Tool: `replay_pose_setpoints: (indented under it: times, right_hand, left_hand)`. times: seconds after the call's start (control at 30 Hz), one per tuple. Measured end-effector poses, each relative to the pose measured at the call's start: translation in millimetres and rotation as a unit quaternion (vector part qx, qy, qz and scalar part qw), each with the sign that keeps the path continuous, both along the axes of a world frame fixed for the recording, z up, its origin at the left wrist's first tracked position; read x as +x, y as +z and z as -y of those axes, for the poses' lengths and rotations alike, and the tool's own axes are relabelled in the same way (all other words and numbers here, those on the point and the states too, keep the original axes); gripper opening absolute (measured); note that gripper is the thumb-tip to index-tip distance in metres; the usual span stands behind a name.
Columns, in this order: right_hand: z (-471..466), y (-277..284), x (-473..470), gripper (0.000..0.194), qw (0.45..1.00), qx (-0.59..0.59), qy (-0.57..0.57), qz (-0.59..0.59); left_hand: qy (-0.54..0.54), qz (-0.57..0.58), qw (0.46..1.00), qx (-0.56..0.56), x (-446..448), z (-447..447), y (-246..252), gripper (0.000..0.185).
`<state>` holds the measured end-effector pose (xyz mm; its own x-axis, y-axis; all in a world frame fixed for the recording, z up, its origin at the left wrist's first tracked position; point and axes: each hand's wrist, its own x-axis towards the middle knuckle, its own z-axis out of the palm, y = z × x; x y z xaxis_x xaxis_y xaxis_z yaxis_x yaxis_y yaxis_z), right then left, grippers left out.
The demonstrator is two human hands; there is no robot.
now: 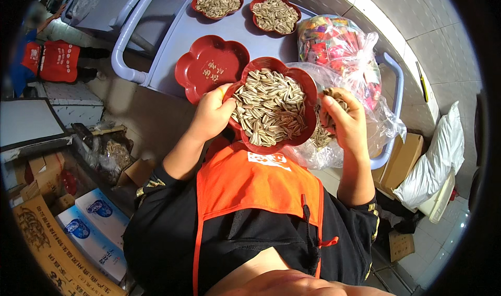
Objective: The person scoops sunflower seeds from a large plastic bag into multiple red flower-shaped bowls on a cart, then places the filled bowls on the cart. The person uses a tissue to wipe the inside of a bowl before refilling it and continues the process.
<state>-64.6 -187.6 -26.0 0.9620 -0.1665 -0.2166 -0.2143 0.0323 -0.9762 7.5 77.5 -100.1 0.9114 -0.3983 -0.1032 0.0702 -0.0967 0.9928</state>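
Note:
My left hand (214, 114) grips the left rim of a red flower-shaped dish (310, 85), which is filled with striped sunflower seeds (270, 104). Just right of that dish, my right hand (343, 118) is closed around a clump of seeds (335, 97). Below the right hand lies a clear plastic bag (309, 157) with more seeds inside, partly hidden by the dish and the hand. Another red flower-shaped dish (211, 61), with gold writing on its bottom, lies behind my left hand and holds no seeds.
Two seed-filled red dishes (193, 2) (299, 20) stand at the back of the pale blue cart (164, 74). A tied bag of colourful packets (332, 41) sits at its right. Cartons (399, 163) flank the cart; boxes (94, 217) lie lower left. A person in a red apron (58, 61) stands far left.

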Motion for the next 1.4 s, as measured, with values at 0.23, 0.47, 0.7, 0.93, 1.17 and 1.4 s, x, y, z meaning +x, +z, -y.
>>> replay_pose_setpoints:
  times: [0.23,0.47,0.7,0.93,1.17,1.4]
  right_hand:
    - [-49,-10,27,0.019,0.885,-0.400,0.140,0.192]
    - [-40,-11,25,0.018,0.921,-0.297,0.070,0.243]
    - [-34,-20,23,0.016,0.962,-0.069,-0.066,0.256]
    - [-31,-28,29,0.019,0.950,-0.035,-0.137,0.279]
    - [-25,-58,45,0.019,0.969,0.019,-0.123,0.214]
    - [-53,-85,47,0.018,0.982,-0.002,-0.073,0.172]
  left_hand:
    - [-0.019,0.050,0.998,0.034,-3,12,3,0.032]
    - [-0.012,0.033,0.999,0.006,-2,7,-8,0.033]
    - [-0.017,-0.006,0.997,-0.071,1,0,-3,0.033]
    - [0.000,-0.010,1.000,-0.022,5,-6,-6,0.030]
    - [0.101,-0.021,0.988,-0.114,27,-68,11,0.030]
    - [0.340,-0.006,0.940,-0.040,87,-116,16,0.025]
